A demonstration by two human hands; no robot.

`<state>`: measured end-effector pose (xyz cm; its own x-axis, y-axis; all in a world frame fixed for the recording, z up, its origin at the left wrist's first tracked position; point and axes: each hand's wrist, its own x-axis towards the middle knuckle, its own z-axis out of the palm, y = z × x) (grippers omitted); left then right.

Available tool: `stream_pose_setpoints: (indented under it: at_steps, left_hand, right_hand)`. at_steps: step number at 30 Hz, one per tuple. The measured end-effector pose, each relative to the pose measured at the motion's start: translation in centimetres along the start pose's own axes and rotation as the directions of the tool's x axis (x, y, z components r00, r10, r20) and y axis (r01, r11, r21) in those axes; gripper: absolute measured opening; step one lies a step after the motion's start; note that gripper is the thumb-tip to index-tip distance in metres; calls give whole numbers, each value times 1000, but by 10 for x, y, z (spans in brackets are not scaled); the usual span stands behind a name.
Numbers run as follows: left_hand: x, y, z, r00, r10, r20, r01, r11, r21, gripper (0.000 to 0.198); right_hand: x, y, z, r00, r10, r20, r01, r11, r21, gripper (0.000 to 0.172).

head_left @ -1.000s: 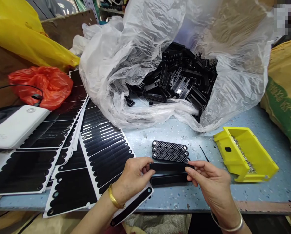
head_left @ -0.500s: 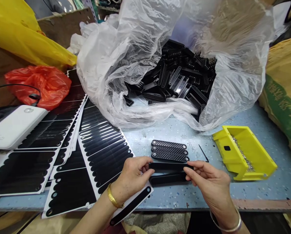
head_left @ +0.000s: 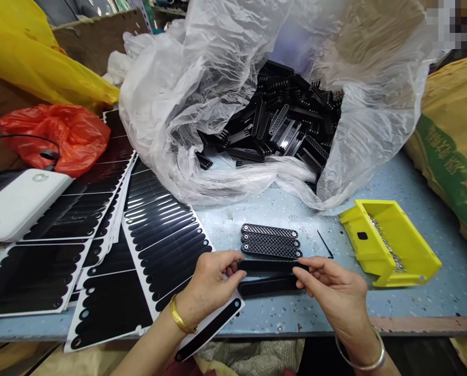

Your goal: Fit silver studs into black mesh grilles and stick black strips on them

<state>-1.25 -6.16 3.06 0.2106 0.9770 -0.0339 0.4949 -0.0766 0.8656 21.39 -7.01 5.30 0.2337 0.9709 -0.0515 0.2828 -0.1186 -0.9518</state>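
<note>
Between the fingertips of both hands is a long narrow black strip (head_left: 272,265), held level. My left hand (head_left: 217,274) pinches its left end and my right hand (head_left: 327,282) its right end. Just below lies a similar black bar (head_left: 268,286), its right end partly behind my right fingers. Behind the strip, several black bars with a crosshatched face (head_left: 270,241) lie side by side, with a small metal fastener at their ends. Whether the held strip is a sticker or a solid bar, I cannot tell.
Sheets of black strip stickers (head_left: 166,235) cover the left. A clear plastic bag (head_left: 158,130) full of black parts (head_left: 284,125) stands behind. At right are a thin hex key (head_left: 325,244) and a yellow bin (head_left: 417,250) of small metal pieces. A white power bank (head_left: 25,203) lies left.
The whole view has shifted slightly to the left. Both hands keep their pinch on the strip, with hardly any movement relative to the table.
</note>
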Motion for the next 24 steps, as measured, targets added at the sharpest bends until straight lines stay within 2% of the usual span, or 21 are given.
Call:
stream_pose_setpoints:
  at_steps: [10,17,24]
  left_hand:
    - [1,0,0,1000,-4,3,4,1000,19,13]
    - [0,5,-6,998,52,36,-53,998,27,19]
    - [4,6,-5,998,4,58,-7,999,46,24]
  right_hand:
    - [-1,-1,-1,1000,-4,-3,4,1000,-24,14]
    - [0,-2,0,1000,-2,0,2,1000,-19,14]
    - [0,-2,0,1000,6,8,-6,1000,-30,14]
